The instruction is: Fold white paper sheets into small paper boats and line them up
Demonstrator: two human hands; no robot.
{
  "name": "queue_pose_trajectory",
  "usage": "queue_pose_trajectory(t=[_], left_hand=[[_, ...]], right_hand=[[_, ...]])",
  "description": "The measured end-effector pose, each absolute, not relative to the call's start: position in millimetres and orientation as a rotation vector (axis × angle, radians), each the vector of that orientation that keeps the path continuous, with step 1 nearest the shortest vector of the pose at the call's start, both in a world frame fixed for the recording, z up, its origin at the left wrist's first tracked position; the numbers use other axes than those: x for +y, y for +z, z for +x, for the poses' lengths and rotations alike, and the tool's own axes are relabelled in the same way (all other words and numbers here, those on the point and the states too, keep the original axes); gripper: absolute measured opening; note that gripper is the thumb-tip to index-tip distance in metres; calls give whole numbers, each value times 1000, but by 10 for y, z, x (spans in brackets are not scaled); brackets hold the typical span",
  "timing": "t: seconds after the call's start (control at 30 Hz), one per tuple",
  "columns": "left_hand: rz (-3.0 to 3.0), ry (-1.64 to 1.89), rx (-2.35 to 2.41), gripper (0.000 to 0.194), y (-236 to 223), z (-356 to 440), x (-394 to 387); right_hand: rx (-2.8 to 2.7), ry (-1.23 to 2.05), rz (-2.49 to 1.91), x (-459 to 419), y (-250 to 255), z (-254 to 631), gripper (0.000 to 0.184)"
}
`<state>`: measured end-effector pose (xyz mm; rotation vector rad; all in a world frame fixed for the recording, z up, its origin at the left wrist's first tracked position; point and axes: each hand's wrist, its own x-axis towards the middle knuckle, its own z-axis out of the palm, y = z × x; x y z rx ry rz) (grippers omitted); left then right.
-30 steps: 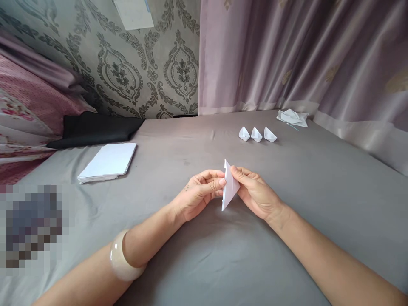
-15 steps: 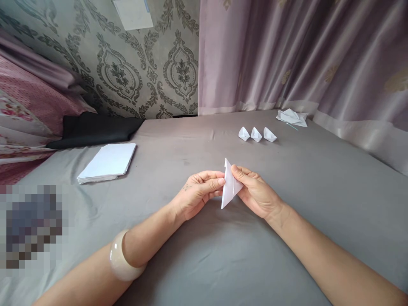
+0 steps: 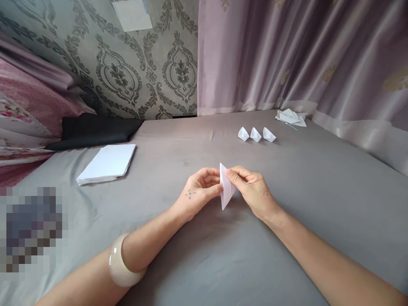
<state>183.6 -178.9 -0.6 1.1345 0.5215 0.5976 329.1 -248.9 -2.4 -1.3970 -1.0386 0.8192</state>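
Observation:
A folded white sheet of paper (image 3: 226,192), triangular in outline, is held up above the grey cloth between both hands. My left hand (image 3: 202,189) grips its long left edge, thumb in front and fingers curled behind. Its tip end is pinched by my right hand (image 3: 251,187), with the thumb pressed on the near face near the top and the fingers partly hidden behind the paper. Farther back stand three small folded paper boats (image 3: 255,134) in a row.
To the left lies a stack of white paper (image 3: 108,162), with a black cloth (image 3: 98,129) behind it. Loose folded papers (image 3: 290,117) and a thin bluish stick (image 3: 291,126) are at the back right, by the curtain (image 3: 255,55). A blurred patch covers the lower left.
Both hands have turned slightly, so more of their backs shows. The folded paper has shifted a little to the left and its long edge is parted somewhat. Both hands still hold it.

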Motion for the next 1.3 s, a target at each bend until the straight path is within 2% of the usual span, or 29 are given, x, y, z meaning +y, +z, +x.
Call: queue_pose_trajectory(t=[0.1,0.17,0.2,0.3,0.33,0.53,0.67,0.87,1.13,1.3], left_hand=[[1212,601,521,35,-17,1849,-1796],[1294,698,596,29,-43,1847,-1786],[1345,777,652,24,-58,1843,-1780],[1478,960,786,12,-93,1826,-1778],[1508,971,803,11,-99,1823,-1789],[1750,913,870,6,-103,1838,-1906],[1872,978,875,3,-122,1841,-1939],[2018,1035,808,14,-144,1831,-1966],[1903,880,775,36,-102,1802,-1948],[1833,1008,780,35,-86,1780,-1979]], right_hand=[[-1211,688,-1426,-2509,-23,3264,28],[-1281,569,-1447,-2526,-31,3231,21],[-1312,507,-1459,-2536,-40,3211,25],[-1433,411,-1489,-2566,-87,3144,60],[-1477,400,-1493,-2573,-108,3122,63],[-1487,203,-1556,-2582,-188,3018,51],[-1474,96,-1611,-2566,-175,3008,33],[-1417,27,-1706,-2548,-152,3086,9],[-1582,-160,-1602,-2613,-116,3040,20],[-1515,-189,-1621,-2627,-110,3013,28]])
